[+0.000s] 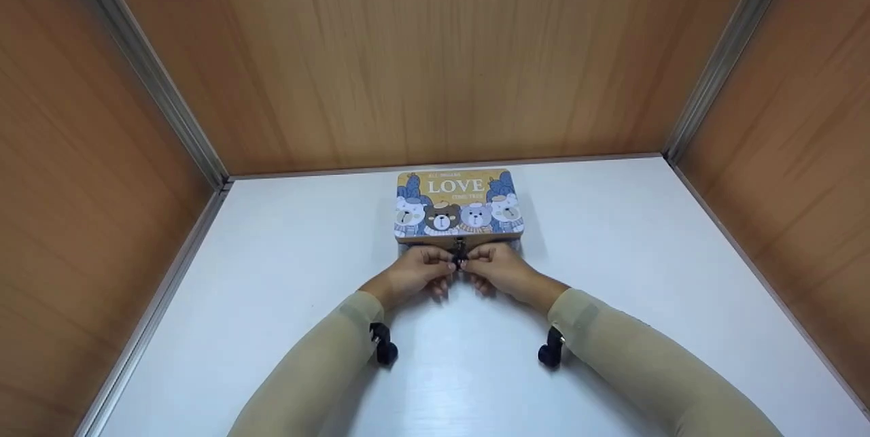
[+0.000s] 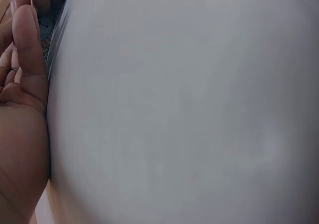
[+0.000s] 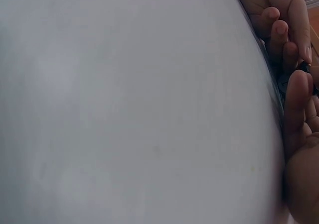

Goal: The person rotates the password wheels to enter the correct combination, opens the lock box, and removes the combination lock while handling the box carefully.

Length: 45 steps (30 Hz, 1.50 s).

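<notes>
A tin box (image 1: pixel 457 202) with a yellow and blue lid, printed with bears and the word LOVE, stands at the back of the white table. At the clasp (image 1: pixel 460 244) on its front hangs a small black piece (image 1: pixel 459 259) that looks like a padlock. My left hand (image 1: pixel 413 271) pinches it from the left between thumb and fingers. From the right, the thumb and fingers of my right hand (image 1: pixel 504 270) pinch it too. Fingertips cover most of the black piece; in the right wrist view a bit of black (image 3: pixel 304 66) shows between the hands.
White tabletop (image 1: pixel 306 247) surrounds the box. A wooden panel (image 1: pixel 442 56) rises close behind it, with more panels at both sides, joined by metal corner strips. A black wrist camera (image 1: pixel 385 344) sits below the left cuff, another (image 1: pixel 550 348) below the right.
</notes>
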Tool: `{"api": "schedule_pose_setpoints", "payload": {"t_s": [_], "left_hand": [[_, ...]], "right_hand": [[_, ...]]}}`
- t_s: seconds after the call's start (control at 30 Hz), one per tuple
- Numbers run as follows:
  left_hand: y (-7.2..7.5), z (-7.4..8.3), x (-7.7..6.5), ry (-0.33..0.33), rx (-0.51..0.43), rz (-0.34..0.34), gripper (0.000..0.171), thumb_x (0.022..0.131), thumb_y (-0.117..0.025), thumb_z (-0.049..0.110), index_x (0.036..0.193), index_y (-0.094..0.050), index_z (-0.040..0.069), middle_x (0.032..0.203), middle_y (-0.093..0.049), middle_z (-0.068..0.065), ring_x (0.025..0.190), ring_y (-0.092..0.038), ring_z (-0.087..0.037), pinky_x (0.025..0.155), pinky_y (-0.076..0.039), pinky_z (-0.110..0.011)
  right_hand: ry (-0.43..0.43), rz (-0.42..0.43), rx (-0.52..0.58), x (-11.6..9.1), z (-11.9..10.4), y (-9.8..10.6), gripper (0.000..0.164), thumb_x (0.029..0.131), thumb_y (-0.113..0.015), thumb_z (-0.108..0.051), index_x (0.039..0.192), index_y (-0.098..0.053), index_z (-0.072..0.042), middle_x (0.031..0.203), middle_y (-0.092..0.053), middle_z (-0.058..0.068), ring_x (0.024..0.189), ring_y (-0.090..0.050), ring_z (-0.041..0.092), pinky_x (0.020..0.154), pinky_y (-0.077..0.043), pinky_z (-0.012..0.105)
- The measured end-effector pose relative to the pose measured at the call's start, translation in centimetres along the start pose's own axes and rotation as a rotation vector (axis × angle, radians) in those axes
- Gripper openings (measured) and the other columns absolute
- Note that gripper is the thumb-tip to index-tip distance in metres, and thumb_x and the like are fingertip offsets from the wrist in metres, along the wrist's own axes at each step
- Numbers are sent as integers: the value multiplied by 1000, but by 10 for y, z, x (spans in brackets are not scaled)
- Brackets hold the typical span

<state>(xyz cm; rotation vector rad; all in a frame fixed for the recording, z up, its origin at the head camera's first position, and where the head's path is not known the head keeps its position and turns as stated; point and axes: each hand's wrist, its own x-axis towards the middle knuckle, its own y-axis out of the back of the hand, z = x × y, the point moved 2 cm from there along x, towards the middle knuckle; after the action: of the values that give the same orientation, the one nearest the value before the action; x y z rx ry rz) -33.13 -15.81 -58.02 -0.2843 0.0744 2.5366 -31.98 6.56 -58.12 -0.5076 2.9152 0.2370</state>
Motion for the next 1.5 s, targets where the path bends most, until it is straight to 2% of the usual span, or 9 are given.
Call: {"api": "schedule_pose_setpoints", "payload": {"t_s": [0.53, 0.83, 1.17, 1.3, 1.5], "left_hand": [[2, -1, 2, 8, 22, -19, 19, 111, -70, 10, 122, -76, -3, 85, -75, -4, 67, -73, -12, 65, -67, -25], [2, -1, 3, 20, 7, -15, 14, 111, -70, 9, 119, -77, -1, 82, -75, -4, 65, -73, -12, 64, -67, -26], [1, 0, 1, 31, -11, -4, 13, 111, -71, 8, 118, -77, -1, 84, -74, -4, 66, -72, -12, 63, -66, -25], [1, 1, 1, 30, -15, -2, 12, 111, -71, 8, 117, -77, -1, 84, -74, -4, 65, -72, -12, 63, -66, -25], [2, -1, 2, 31, -4, -3, 13, 111, -71, 9, 118, -77, -1, 84, -74, -3, 66, -72, -12, 64, -66, -25]], "right_hand": [[-1, 5, -22, 1, 1, -1, 11, 104, -77, -14, 106, -77, -3, 74, -70, 1, 58, -65, 10, 53, -59, 23], [-10, 1, -4, 0, 0, -3, 10, 106, -73, -14, 106, -77, -5, 73, -69, 0, 57, -63, 9, 51, -57, 22], [-19, 16, -38, 1, -2, -6, 10, 107, -70, -15, 103, -75, -7, 72, -66, -2, 56, -61, 9, 50, -54, 21], [-18, 5, -44, 0, -3, -7, 10, 107, -70, -15, 104, -74, -6, 73, -67, -2, 57, -61, 9, 51, -54, 21], [-8, -16, -60, 1, -2, -8, 18, 110, -68, -18, 99, -72, -5, 73, -67, -1, 58, -62, 9, 51, -54, 21]]}}
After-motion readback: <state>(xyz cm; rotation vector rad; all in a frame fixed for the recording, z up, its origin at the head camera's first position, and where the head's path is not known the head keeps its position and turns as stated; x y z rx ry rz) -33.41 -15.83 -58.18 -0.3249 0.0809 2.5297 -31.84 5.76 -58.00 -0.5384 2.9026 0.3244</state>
